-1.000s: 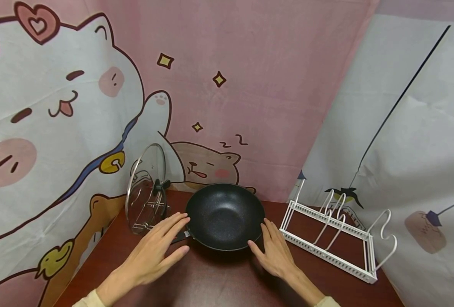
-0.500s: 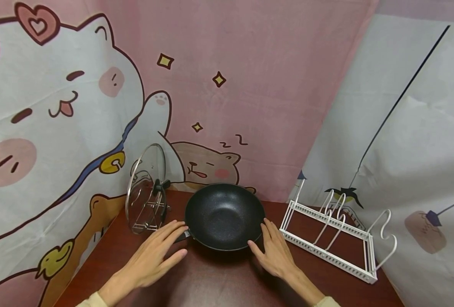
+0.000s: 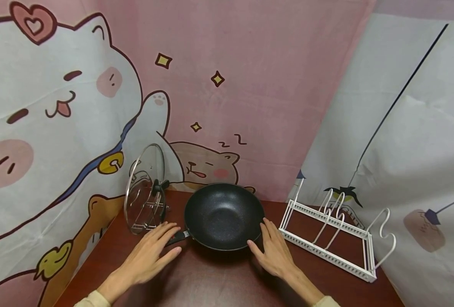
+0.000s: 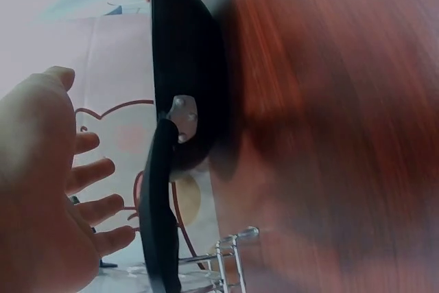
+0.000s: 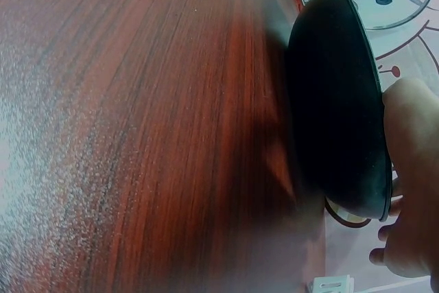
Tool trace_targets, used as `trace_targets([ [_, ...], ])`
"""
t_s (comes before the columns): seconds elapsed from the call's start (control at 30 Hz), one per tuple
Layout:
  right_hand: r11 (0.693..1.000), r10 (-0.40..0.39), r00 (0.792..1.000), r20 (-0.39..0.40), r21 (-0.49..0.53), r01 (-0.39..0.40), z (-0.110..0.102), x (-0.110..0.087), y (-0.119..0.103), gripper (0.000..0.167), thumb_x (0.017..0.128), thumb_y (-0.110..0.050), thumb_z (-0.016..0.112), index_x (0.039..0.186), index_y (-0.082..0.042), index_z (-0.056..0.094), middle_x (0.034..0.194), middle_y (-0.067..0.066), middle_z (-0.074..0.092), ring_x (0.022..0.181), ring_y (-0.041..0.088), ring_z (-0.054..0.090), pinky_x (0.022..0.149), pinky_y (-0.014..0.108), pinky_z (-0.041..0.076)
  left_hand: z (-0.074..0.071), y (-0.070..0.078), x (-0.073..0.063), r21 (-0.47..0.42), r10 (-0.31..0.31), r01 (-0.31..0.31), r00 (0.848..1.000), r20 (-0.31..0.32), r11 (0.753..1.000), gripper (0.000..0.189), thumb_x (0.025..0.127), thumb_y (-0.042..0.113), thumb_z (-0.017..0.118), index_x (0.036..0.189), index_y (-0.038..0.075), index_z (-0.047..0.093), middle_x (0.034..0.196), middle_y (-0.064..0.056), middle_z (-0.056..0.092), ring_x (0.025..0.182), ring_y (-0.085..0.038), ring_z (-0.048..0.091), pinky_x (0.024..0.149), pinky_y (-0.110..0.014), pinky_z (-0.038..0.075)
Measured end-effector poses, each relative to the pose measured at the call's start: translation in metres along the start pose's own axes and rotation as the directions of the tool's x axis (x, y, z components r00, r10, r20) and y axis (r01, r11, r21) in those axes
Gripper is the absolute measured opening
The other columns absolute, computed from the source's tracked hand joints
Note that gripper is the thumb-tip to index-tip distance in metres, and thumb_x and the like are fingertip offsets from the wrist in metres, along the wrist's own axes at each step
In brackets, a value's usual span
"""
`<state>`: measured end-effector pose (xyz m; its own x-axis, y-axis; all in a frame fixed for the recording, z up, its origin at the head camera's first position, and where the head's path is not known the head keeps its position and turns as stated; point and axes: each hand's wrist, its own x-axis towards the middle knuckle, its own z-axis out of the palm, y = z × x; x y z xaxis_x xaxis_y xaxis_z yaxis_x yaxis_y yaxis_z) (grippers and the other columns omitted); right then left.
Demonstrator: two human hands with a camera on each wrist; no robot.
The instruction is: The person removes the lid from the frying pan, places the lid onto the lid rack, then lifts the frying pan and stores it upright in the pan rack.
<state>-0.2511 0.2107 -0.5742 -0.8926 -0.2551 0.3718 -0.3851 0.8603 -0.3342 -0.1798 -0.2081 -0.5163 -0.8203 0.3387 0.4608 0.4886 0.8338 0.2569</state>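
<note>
A black wok (image 3: 224,217) stands upright on the dark red table, its handle (image 3: 177,237) pointing left and toward me. My left hand (image 3: 148,256) hovers just left of the handle, fingers extended and thumb apart. In the left wrist view, a gap shows between that hand (image 4: 41,183) and the black handle (image 4: 159,197), which is riveted to the wok by a metal bracket. On the opposite side, my right hand (image 3: 275,253) rests its fingertips and thumb at the wok's rim, fingers relaxed. The right wrist view shows the wok's dark outer wall (image 5: 336,108) beside this hand.
Behind my left hand, a glass lid (image 3: 130,200) with a black knob (image 3: 160,186) stands on edge in a wire rack (image 3: 150,205). At the right lies a white rack (image 3: 327,256) with upright looped dividers. A printed curtain (image 3: 265,106) borders the table's back and sides.
My left hand has drawn back to the left from the wok's rim, uncovering more of the handle. The right hand keeps its place at the rim, and the wok stays put.
</note>
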Motion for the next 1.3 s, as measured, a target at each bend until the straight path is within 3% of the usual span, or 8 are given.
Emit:
trace_targets([
  [0.33, 1.0, -0.001, 1.0, 0.006, 0.004, 0.001, -0.001, 0.001, 0.0, 0.084, 0.107, -0.054, 0.072, 0.161, 0.007, 0.053, 0.176, 0.028, 0.045, 0.164, 0.051, 0.045, 0.13, 0.07, 0.04, 0.005, -0.014, -0.004, 0.035, -0.03, 0.03, 0.999, 0.018, 0.999, 0.058, 0.107, 0.043, 0.078, 0.154, 0.012, 0.066, 0.156, -0.017, 0.069, 0.147, -0.044, 0.065, 0.114, -0.066, 0.056],
  [0.7, 1.0, -0.005, 1.0, -0.002, -0.001, 0.005, -0.001, 0.001, 0.0, 0.083, 0.106, -0.054, 0.073, 0.16, 0.007, 0.054, 0.175, 0.028, 0.046, 0.163, 0.051, 0.046, 0.13, 0.07, 0.041, 0.008, -0.022, -0.005, 0.06, -0.076, 0.072, 0.996, 0.056, 0.996, 0.058, 0.106, 0.043, 0.079, 0.155, 0.015, 0.065, 0.15, -0.011, 0.072, 0.132, -0.035, 0.075, 0.105, -0.058, 0.061],
  [0.9, 1.0, 0.004, 1.0, 0.007, 0.006, -0.004, 0.0, 0.001, -0.001, 0.084, 0.107, -0.055, 0.072, 0.161, 0.007, 0.054, 0.176, 0.027, 0.045, 0.164, 0.051, 0.045, 0.13, 0.07, 0.04, 0.01, -0.028, -0.007, 0.061, -0.136, 0.13, 0.984, 0.118, 0.99, 0.057, 0.108, 0.044, 0.076, 0.156, 0.016, 0.065, 0.148, -0.014, 0.074, 0.13, -0.037, 0.076, 0.104, -0.059, 0.063],
  [1.3, 1.0, -0.007, 1.0, -0.012, 0.01, 0.007, 0.001, 0.0, 0.0, 0.083, 0.106, -0.053, 0.074, 0.16, 0.007, 0.054, 0.175, 0.028, 0.047, 0.162, 0.052, 0.047, 0.13, 0.07, 0.041, 0.012, -0.032, -0.006, 0.073, -0.193, 0.182, 0.961, 0.199, 0.981, 0.046, 0.111, 0.045, 0.072, 0.147, 0.016, 0.071, 0.133, -0.007, 0.081, 0.11, -0.027, 0.083, 0.082, -0.048, 0.066],
])
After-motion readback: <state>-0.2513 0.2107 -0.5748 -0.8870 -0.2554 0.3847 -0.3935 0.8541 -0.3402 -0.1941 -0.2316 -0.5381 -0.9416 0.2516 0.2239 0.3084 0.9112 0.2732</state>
